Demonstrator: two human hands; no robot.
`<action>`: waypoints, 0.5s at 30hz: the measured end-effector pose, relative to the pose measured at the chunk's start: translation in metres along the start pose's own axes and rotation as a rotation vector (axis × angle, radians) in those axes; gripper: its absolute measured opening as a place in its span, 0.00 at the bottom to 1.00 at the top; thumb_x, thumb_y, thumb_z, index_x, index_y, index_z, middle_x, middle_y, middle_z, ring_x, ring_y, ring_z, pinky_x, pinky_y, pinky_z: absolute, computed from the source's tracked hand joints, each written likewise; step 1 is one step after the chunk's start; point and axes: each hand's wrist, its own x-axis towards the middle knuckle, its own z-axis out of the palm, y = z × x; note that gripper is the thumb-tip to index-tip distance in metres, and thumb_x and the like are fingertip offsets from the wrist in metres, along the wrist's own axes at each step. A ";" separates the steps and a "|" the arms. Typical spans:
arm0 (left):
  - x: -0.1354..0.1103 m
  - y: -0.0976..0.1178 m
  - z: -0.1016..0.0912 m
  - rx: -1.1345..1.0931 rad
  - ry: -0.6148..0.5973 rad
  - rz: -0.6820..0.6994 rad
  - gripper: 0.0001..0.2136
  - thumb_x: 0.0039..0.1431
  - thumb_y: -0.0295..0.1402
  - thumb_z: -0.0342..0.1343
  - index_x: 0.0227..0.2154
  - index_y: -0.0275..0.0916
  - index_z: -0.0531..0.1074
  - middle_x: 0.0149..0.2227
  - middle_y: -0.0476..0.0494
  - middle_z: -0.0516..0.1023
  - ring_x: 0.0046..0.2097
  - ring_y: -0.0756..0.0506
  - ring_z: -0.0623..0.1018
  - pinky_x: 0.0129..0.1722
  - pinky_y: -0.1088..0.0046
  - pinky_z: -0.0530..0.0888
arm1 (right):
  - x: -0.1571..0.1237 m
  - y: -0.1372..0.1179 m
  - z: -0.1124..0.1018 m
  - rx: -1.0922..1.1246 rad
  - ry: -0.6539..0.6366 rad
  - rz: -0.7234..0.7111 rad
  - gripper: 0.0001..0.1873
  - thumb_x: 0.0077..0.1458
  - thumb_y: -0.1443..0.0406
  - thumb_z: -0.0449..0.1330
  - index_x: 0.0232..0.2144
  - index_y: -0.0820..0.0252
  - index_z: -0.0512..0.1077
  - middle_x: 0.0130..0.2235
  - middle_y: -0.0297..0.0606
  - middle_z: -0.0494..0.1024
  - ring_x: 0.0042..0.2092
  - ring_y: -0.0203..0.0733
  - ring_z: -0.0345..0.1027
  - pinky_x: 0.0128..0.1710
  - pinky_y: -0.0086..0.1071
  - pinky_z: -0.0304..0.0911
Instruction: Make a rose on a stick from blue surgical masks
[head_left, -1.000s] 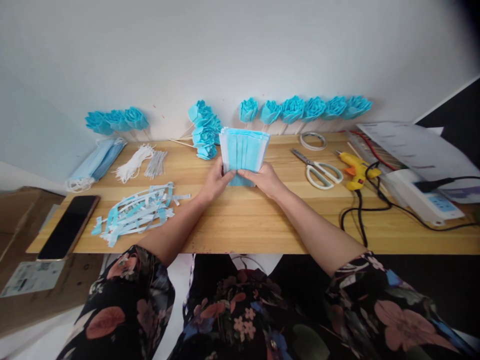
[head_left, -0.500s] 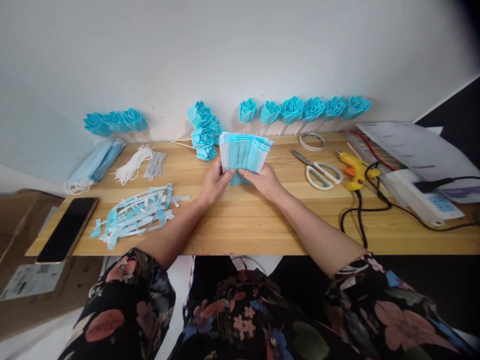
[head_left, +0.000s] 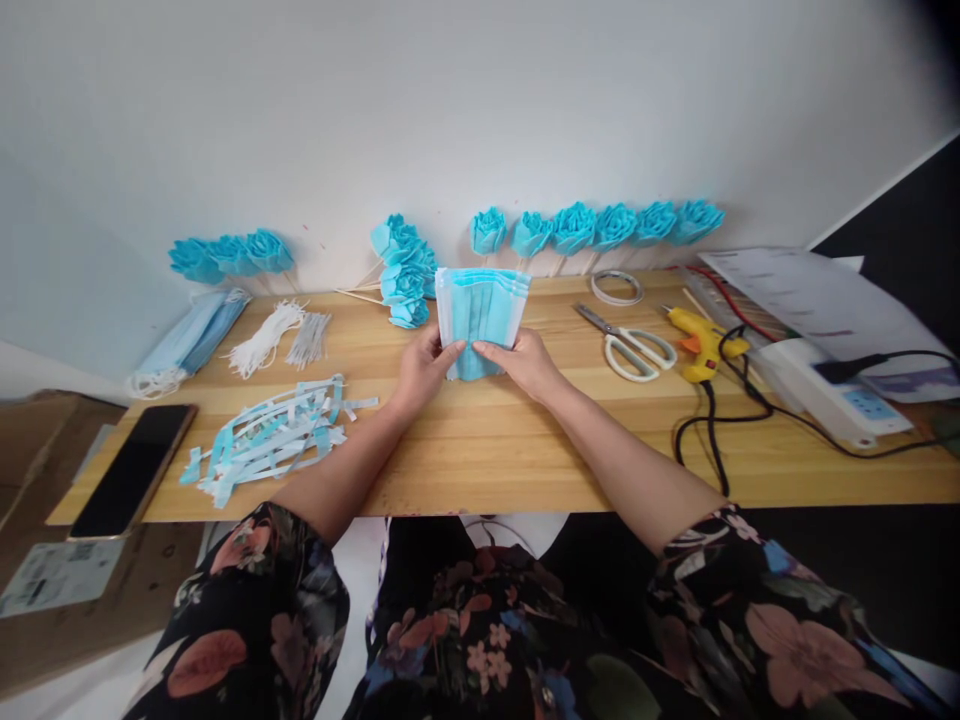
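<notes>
A stack of blue and white face mask sheets (head_left: 482, 312) stands upright between my hands, above the middle of the table. My left hand (head_left: 427, 365) grips its lower left edge, the thumb lying across the front. On the lower right, my right hand (head_left: 525, 362) pinches the same stack, its thumb almost meeting the other one. Most fingers are hidden behind the sheets. Just behind the stack, to the left, lies a heap of blue mask-cloth flowers (head_left: 407, 270) on thin sticks.
Leftward are whole masks (head_left: 191, 340), white ear loops (head_left: 266, 338), grey wire strips (head_left: 307, 338), cut strips (head_left: 270, 435) and a phone (head_left: 133, 470). Rightward lie scissors (head_left: 634, 345), a tape roll (head_left: 617, 288), a yellow glue gun (head_left: 703, 340) and a power strip (head_left: 832, 395). More flowers (head_left: 615, 228) lean on the wall.
The stack has tilted slightly more upright and squared up a little in my hands. Both hands keep their hold. The whole view has shifted slightly.
</notes>
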 end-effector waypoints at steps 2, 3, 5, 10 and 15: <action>0.000 0.000 0.000 0.006 0.000 0.010 0.21 0.54 0.52 0.67 0.40 0.40 0.76 0.36 0.44 0.80 0.43 0.42 0.79 0.46 0.65 0.76 | 0.000 0.000 0.000 -0.004 0.012 0.013 0.24 0.43 0.47 0.73 0.33 0.60 0.83 0.37 0.40 0.86 0.40 0.50 0.80 0.44 0.43 0.75; 0.000 0.001 0.000 0.009 0.002 0.011 0.21 0.54 0.52 0.67 0.40 0.40 0.76 0.36 0.45 0.80 0.43 0.42 0.79 0.46 0.65 0.76 | 0.000 0.000 0.000 -0.007 0.016 0.017 0.24 0.42 0.47 0.73 0.33 0.60 0.83 0.37 0.40 0.86 0.40 0.50 0.80 0.44 0.43 0.75; 0.000 0.001 0.000 0.007 0.004 0.001 0.22 0.53 0.53 0.67 0.39 0.40 0.76 0.34 0.45 0.79 0.42 0.42 0.79 0.46 0.65 0.76 | 0.000 0.001 0.001 -0.007 0.018 0.026 0.24 0.42 0.47 0.73 0.33 0.60 0.83 0.37 0.40 0.86 0.40 0.50 0.80 0.44 0.43 0.75; 0.000 0.002 0.001 -0.034 -0.003 -0.033 0.23 0.52 0.54 0.68 0.38 0.39 0.75 0.32 0.46 0.78 0.39 0.43 0.79 0.44 0.66 0.76 | 0.001 -0.001 0.001 0.015 0.012 0.037 0.24 0.41 0.48 0.74 0.33 0.60 0.83 0.38 0.40 0.86 0.39 0.50 0.80 0.43 0.43 0.75; 0.001 0.004 0.002 -0.072 -0.011 -0.025 0.23 0.52 0.53 0.69 0.38 0.38 0.75 0.34 0.45 0.81 0.40 0.43 0.80 0.42 0.67 0.77 | 0.001 -0.004 0.001 0.028 0.014 0.054 0.25 0.39 0.47 0.75 0.33 0.60 0.84 0.37 0.41 0.86 0.39 0.50 0.80 0.41 0.42 0.76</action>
